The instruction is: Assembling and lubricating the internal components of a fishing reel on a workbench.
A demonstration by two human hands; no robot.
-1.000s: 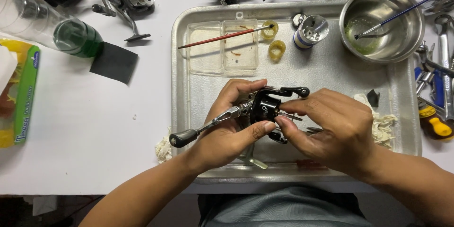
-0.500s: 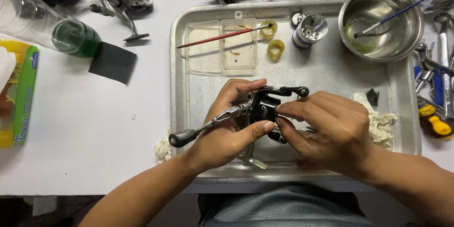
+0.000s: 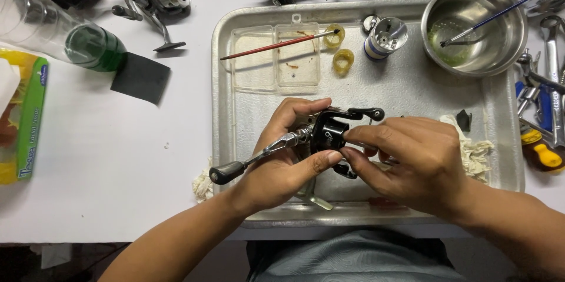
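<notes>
1. the fishing reel (image 3: 329, 135) is a black spinning reel body with a silver crank arm that runs down-left to a dark knob (image 3: 226, 172); a black bail arm (image 3: 362, 113) sticks out at its top right.
2. it is held just above the metal tray (image 3: 412, 91), near the tray's front half, between both hands.
3. the left hand (image 3: 282, 164) is closed around the reel from the left and below, thumb pressed on the black body, fingers curled over the top.
4. the right hand (image 3: 412, 161) is closed on the reel's right side, fingertips pinching at the black body just beside the left thumb.
5. the reel's underside and right half are hidden by the hands; what the right fingertips pinch is hard to make out. a silver foot pokes out below the left hand.
6. a frayed white rag (image 3: 474, 149) lies on the tray behind the right hand, partly covered.
7. farther back on the tray: a clear plastic box (image 3: 276, 58) with a red-handled brush (image 3: 271, 47) across it, two yellow rings, a silver spool (image 3: 385, 36), and a steel bowl (image 3: 477, 23) holding a blue brush.
8. on the white tabletop (image 3: 106, 158) farther left lie another reel (image 3: 159, 0) and a green-capped bottle (image 3: 88, 47); tools at the right edge are cut off.
</notes>
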